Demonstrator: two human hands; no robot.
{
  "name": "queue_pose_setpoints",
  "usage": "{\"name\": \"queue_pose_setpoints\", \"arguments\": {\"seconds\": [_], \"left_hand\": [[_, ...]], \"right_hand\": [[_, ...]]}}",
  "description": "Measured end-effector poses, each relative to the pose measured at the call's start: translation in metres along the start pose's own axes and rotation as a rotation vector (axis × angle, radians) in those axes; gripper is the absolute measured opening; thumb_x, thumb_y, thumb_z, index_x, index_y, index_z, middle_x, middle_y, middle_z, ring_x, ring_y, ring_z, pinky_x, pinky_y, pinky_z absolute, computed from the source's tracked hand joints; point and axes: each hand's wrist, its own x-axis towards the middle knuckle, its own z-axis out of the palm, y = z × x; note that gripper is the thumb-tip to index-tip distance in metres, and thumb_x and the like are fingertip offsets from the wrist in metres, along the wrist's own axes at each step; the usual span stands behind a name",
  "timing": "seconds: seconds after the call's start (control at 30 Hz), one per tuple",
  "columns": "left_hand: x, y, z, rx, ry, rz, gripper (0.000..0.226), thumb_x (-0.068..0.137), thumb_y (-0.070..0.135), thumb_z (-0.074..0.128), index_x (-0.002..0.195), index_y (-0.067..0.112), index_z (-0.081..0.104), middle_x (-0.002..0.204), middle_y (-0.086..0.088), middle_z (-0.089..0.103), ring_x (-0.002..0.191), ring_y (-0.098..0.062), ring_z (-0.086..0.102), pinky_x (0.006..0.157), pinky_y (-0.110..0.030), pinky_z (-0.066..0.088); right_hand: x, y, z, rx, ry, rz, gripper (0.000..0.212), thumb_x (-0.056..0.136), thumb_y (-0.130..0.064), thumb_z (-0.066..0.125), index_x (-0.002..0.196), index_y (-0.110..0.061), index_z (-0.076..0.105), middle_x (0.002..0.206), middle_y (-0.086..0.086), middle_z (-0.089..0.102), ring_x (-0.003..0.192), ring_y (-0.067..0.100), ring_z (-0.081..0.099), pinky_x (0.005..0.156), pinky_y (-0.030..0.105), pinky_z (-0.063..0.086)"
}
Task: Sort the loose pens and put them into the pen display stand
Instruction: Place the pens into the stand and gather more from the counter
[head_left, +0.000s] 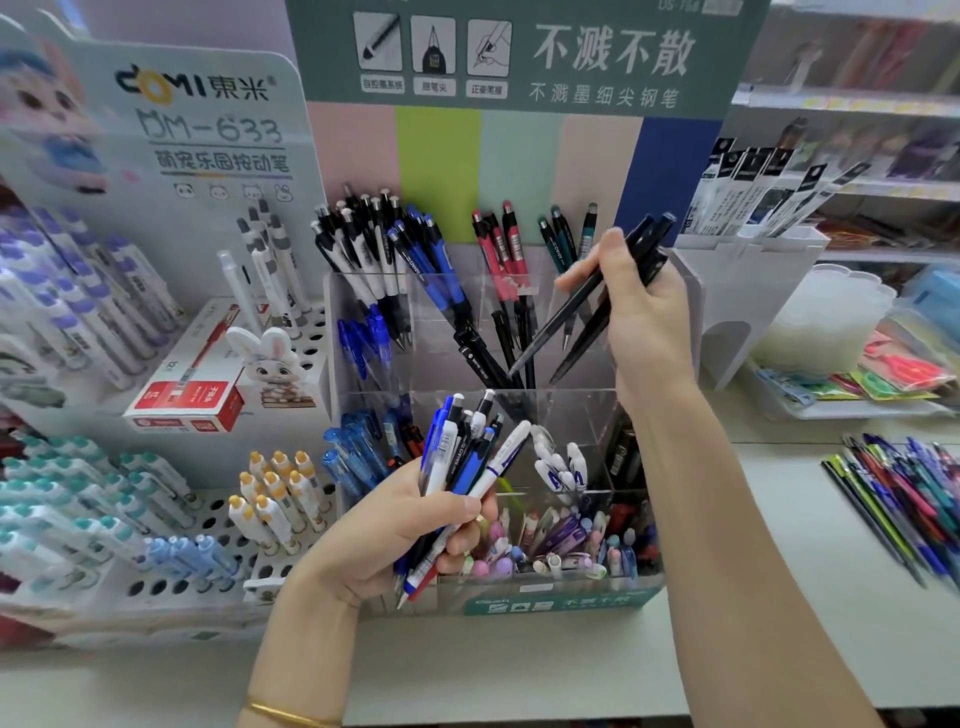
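Black pens (550, 330) clamped in my right grip (649, 317) over clear stand (561, 603) | left grip (395, 530) clamped on mixed pens (462, 457)

Pale worktop (524, 660) ran below and to the right of the right hand (644, 312). Store shelves (852, 98) stood beyond that hand, further right, goods blurred. Lilac wall (197, 23) showed far up-left. Light was bright and even.

Right hand (644, 312) grips black pens (597, 306) above the display stand (561, 603).
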Motion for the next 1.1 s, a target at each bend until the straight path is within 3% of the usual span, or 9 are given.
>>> {"name": "queue_pose_setpoints", "arguments": {"seconds": [0.13, 0.23, 0.33, 0.43, 0.53, 0.63, 0.8, 0.9, 1.1], "left_hand": [[-0.003, 0.002, -0.001, 0.010, 0.002, 0.075, 0.011, 0.082, 0.005, 0.056, 0.090, -0.001, 0.054, 0.063, -0.005, 0.050, 0.051, -0.013, 0.045, 0.045, -0.022, 0.040], [-0.006, 0.001, -0.001, -0.005, 0.003, 0.118, 0.012, 0.082, 0.004, 0.056, 0.092, -0.002, 0.054, 0.065, -0.004, 0.052, 0.054, -0.012, 0.046, 0.047, -0.022, 0.042], [-0.009, 0.000, -0.003, -0.007, -0.009, 0.148, 0.017, 0.081, 0.007, 0.061, 0.094, -0.002, 0.054, 0.064, -0.002, 0.053, 0.055, -0.012, 0.047, 0.049, -0.022, 0.044], [-0.011, 0.000, -0.004, -0.003, -0.022, 0.166, 0.021, 0.080, 0.011, 0.064, 0.094, -0.001, 0.055, 0.065, -0.003, 0.053, 0.056, -0.012, 0.048, 0.051, -0.022, 0.044], [-0.013, 0.000, -0.005, -0.008, -0.030, 0.174, 0.021, 0.081, 0.010, 0.063, 0.096, -0.002, 0.053, 0.065, 0.000, 0.055, 0.056, -0.011, 0.048, 0.052, -0.021, 0.045], [-0.014, -0.002, -0.010, -0.005, -0.029, 0.170, 0.023, 0.080, 0.014, 0.065, 0.096, -0.001, 0.055, 0.066, -0.003, 0.054, 0.057, -0.013, 0.048, 0.053, -0.022, 0.045], [-0.014, -0.005, -0.015, -0.048, -0.002, 0.181, 0.022, 0.077, 0.012, 0.068, 0.097, 0.004, 0.061, 0.087, -0.015, 0.052, 0.062, -0.015, 0.051, 0.055, -0.027, 0.045], [-0.014, -0.005, -0.014, -0.072, 0.013, 0.195, 0.025, 0.077, 0.008, 0.068, 0.100, 0.004, 0.059, 0.089, -0.012, 0.056, 0.063, -0.014, 0.052, 0.055, -0.026, 0.046], [-0.014, -0.003, -0.012, -0.150, 0.000, 0.194, 0.028, 0.079, 0.007, 0.068, 0.105, 0.005, 0.057, 0.086, -0.007, 0.056, 0.060, -0.012, 0.049, 0.053, -0.024, 0.045]], "right_hand": [[0.002, 0.004, 0.020, -0.025, 0.050, -0.085, 0.026, 0.098, -0.028, 0.051, 0.073, -0.022, 0.050, 0.068, -0.012, 0.051, 0.063, -0.005, 0.047, 0.069, 0.013, 0.038], [-0.003, 0.022, 0.027, -0.232, 0.014, -0.144, 0.028, 0.096, -0.028, 0.055, 0.070, -0.027, 0.044, 0.076, -0.001, 0.049, 0.069, 0.008, 0.045, 0.068, 0.023, 0.035], [-0.010, 0.040, 0.032, -0.495, -0.103, -0.110, 0.017, 0.096, -0.031, 0.053, 0.085, -0.020, 0.056, 0.095, 0.004, 0.051, 0.084, 0.016, 0.047, 0.074, 0.030, 0.039], [-0.015, 0.048, 0.032, -0.832, -0.136, -0.109, 0.036, 0.095, -0.038, 0.054, 0.110, -0.005, 0.055, 0.110, 0.009, 0.049, 0.096, 0.024, 0.050, 0.074, 0.031, 0.039], [-0.023, 0.046, 0.028, -0.775, -0.063, -0.108, 0.045, 0.086, -0.041, 0.065, 0.109, -0.007, 0.045, 0.105, 0.005, 0.044, 0.095, 0.021, 0.046, 0.078, 0.030, 0.041], [-0.034, 0.048, 0.025, -0.750, -0.019, -0.092, 0.064, 0.084, -0.044, 0.066, 0.128, -0.005, 0.040, 0.121, 0.009, 0.046, 0.110, 0.022, 0.046, 0.090, 0.030, 0.040], [-0.048, 0.052, 0.038, -1.073, -0.036, -0.129, 0.086, 0.084, -0.065, 0.048, 0.141, -0.003, 0.032, 0.131, 0.013, 0.052, 0.118, 0.030, 0.047, 0.095, 0.039, 0.036], [-0.048, 0.052, 0.048, -1.107, -0.050, -0.125, 0.097, 0.076, -0.072, 0.051, 0.141, -0.004, 0.031, 0.131, 0.012, 0.051, 0.119, 0.028, 0.047, 0.095, 0.038, 0.038], [-0.035, 0.051, 0.062, -0.962, -0.079, -0.190, 0.048, 0.089, -0.037, 0.062, 0.120, -0.005, 0.046, 0.116, 0.011, 0.055, 0.110, 0.027, 0.046, 0.077, 0.029, 0.038]]}}
